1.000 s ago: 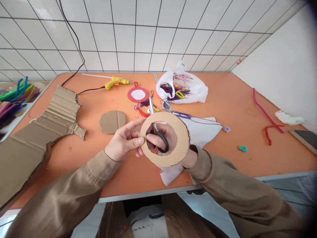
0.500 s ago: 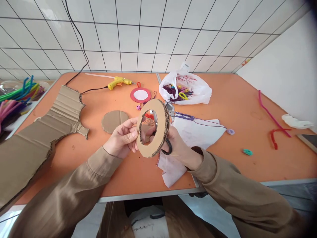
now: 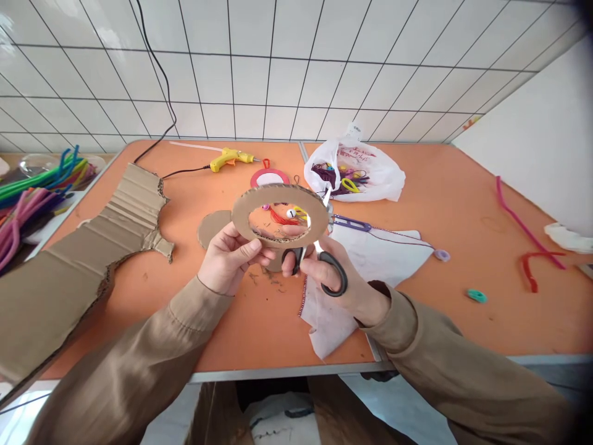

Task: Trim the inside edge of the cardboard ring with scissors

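Observation:
A cardboard ring (image 3: 280, 193) is pinched at its lower left edge by my left hand (image 3: 231, 256). Black-handled scissors (image 3: 340, 278) sit in my right hand (image 3: 336, 269), fingers through the handles; part of a blade shows beyond the ring's right side. Through the ring's hole some red threads and a small white bell are visible. Behind the ring, partly covered, lies a cardboard disc (image 3: 210, 227). Small cardboard scraps are scattered on the orange table below the ring.
A large cut cardboard piece (image 3: 88, 235) covers the left. Further back are a yellow glue gun (image 3: 227, 159), a red-rimmed circle (image 3: 269, 178) and a white bag of threads (image 3: 380, 173). White cloth (image 3: 384, 253) lies right of centre; pipe cleaners (image 3: 514, 225) are far right.
The ring has turned from nearly upright to a flatter, wider tilt. My right hand has lowered slightly, and the scissors now show more fully. The whole view has shifted a little.

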